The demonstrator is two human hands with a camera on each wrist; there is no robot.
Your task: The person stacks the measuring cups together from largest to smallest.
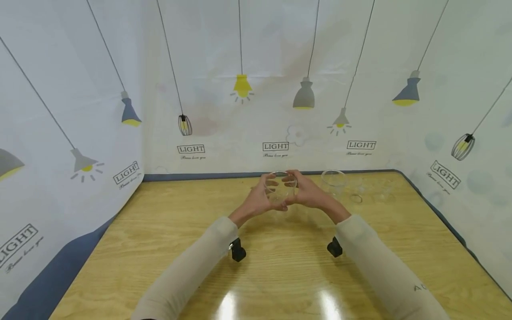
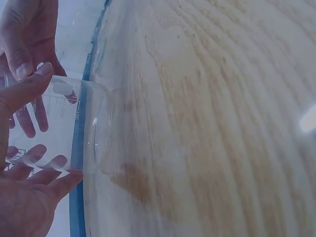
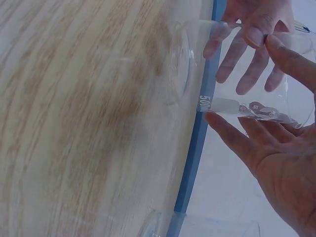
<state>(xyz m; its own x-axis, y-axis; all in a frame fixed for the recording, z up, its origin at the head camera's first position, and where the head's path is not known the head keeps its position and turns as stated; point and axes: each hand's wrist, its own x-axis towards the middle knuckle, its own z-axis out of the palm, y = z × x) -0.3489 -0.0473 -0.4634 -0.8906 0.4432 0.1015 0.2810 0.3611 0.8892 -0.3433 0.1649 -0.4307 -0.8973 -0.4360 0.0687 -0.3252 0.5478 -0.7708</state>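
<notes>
A clear glass beaker is held upright between both hands near the table's far edge. My left hand grips it from the left, thumb on the near side and fingers around the far side. From the right, my right hand grips it the same way, and the two thumbs meet in front. White graduation marks show on the beaker in the left wrist view, and a "500" mark on the beaker in the right wrist view. Whether its base touches the table cannot be made out.
To the right stands another clear beaker, with smaller clear glassware beyond it and faint clear pieces farther right. A white backdrop printed with lamps encloses the wooden table.
</notes>
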